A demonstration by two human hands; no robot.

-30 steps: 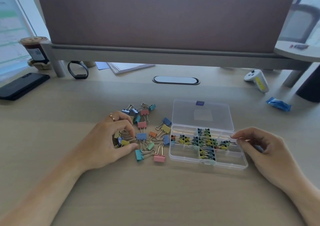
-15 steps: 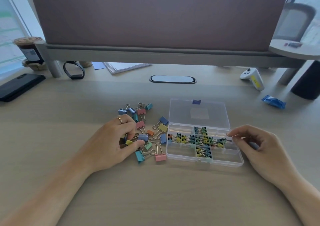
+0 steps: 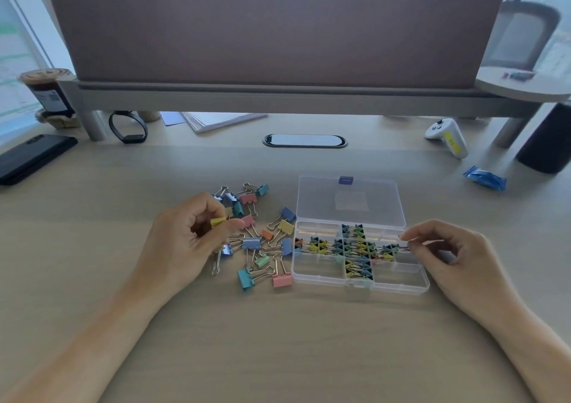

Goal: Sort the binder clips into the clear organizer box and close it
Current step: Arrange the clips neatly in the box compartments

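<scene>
A clear organizer box (image 3: 398, 280) lies open on the desk, its lid (image 3: 349, 201) flat behind it. Several small binder clips fill its middle compartments. Left of the box lies a loose pile of pastel binder clips (image 3: 262, 241). My left hand (image 3: 185, 238) is lifted a little over the pile's left side and pinches a yellow binder clip (image 3: 217, 221) between thumb and fingers. My right hand (image 3: 448, 254) is at the box's right edge, thumb and forefinger pinched together on something small and thin; what it is I cannot tell.
A grey monitor shelf (image 3: 278, 96) spans the back. Under and beside it are a black wristband (image 3: 128, 127), papers (image 3: 216, 119), a black phone (image 3: 31, 158), a jar (image 3: 46, 93), a white controller (image 3: 448, 136) and a blue wrapper (image 3: 485, 178). An oval cable port (image 3: 304, 140) sits mid-desk.
My left hand has risen off the pile with a yellow clip pinched in its fingers. My right hand has stayed at the box's right edge.
</scene>
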